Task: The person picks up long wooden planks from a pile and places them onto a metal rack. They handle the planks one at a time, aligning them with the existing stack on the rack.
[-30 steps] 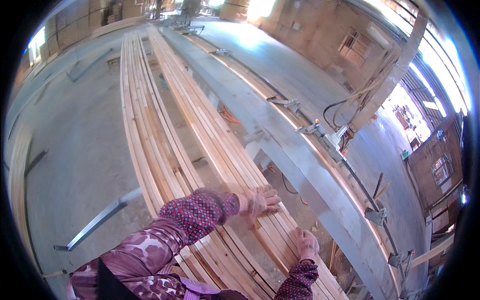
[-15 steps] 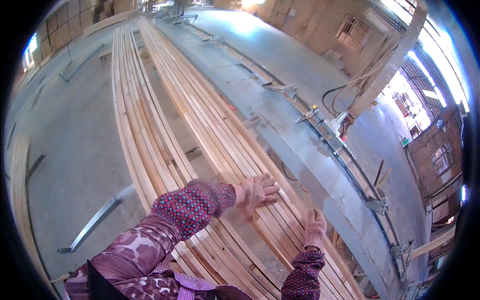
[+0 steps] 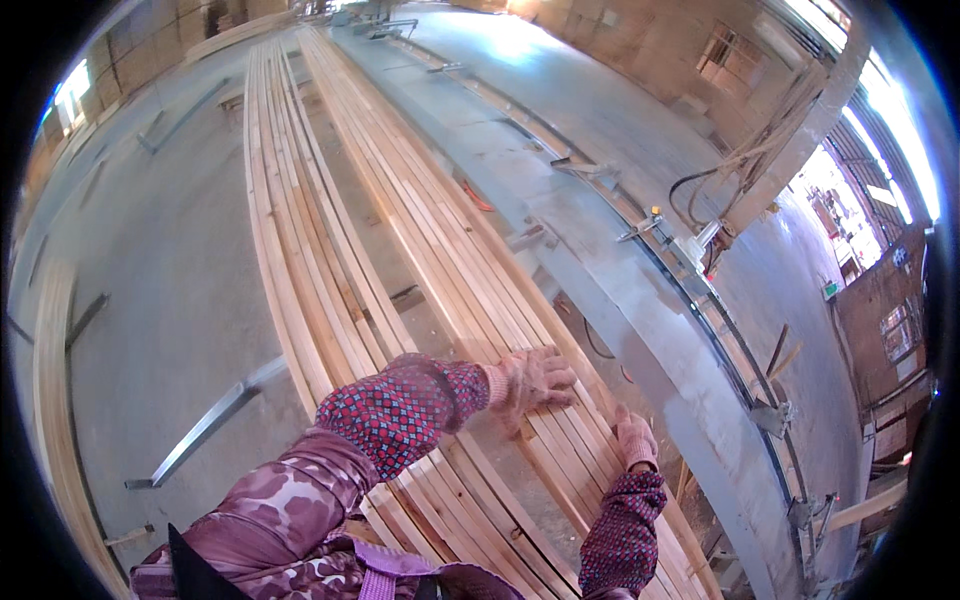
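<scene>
My left hand [image 3: 540,381], in a pale pinkish knit glove, reaches across a long bundle of light wooden strips [image 3: 440,232]. Its fingers are apart and lie over the tops of the strips; a slight blur softens the hand. At the bundle's right edge, my right hand [image 3: 636,440], gloved alike, is closed over the outermost strip, its fingertips partly hidden. The strips lie side by side lengthwise and run far ahead. A second bundle of wooden strips [image 3: 300,230] lies to the left, passing under my left forearm.
Along the right of the strips runs a long grey metal bench [image 3: 600,290] with a clamp-fitted rail [image 3: 690,290]. A slanting beam with hoses [image 3: 800,140] rises beyond it. On the left, a metal bar [image 3: 215,420] juts over the concrete floor, and more timber [image 3: 58,380] lies farther left.
The whole view has shifted slightly, so the strips and bench appear farther right. Both hands keep nearly the same places on the strips.
</scene>
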Demonstrator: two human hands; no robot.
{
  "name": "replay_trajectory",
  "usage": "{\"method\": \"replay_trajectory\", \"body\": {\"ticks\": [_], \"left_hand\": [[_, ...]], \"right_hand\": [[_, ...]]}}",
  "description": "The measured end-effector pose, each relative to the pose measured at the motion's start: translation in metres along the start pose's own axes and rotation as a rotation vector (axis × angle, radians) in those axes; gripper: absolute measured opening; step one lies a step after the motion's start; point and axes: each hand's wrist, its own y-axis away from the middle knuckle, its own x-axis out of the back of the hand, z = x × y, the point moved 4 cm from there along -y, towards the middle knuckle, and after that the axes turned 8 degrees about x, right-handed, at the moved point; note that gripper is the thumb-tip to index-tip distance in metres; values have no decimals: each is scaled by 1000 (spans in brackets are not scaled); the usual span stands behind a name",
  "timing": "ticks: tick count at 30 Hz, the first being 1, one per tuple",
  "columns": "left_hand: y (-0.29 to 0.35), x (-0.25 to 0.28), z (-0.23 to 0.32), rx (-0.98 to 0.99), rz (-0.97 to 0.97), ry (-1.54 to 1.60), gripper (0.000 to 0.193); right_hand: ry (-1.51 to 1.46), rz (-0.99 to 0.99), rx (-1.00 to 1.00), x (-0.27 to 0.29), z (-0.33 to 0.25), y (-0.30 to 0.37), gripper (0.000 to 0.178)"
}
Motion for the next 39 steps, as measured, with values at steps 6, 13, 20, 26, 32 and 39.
{"method": "replay_trajectory", "body": {"ticks": [6, 13, 20, 26, 32, 39], "left_hand": [[6, -9, -4, 2, 76, -39, 107], [1, -2, 1, 10, -2, -26, 104], [7, -3, 2, 15, 19, -88, 104], [0, -15, -1, 26, 43, -150, 111], [-2, -9, -1, 42, -77, -160, 112], [-2, -5, 2, 21, -17, -151, 108]], "right_hand": [[146, 141, 19, 27, -40, 50, 58], [87, 413, 200, -1, -24, 73, 46], [215, 411, 139, -4, -37, 77, 48], [213, 410, 68, 0, -34, 77, 51], [188, 414, 88, -2, -34, 76, 53], [205, 429, 106, -3, -32, 77, 49]]}}
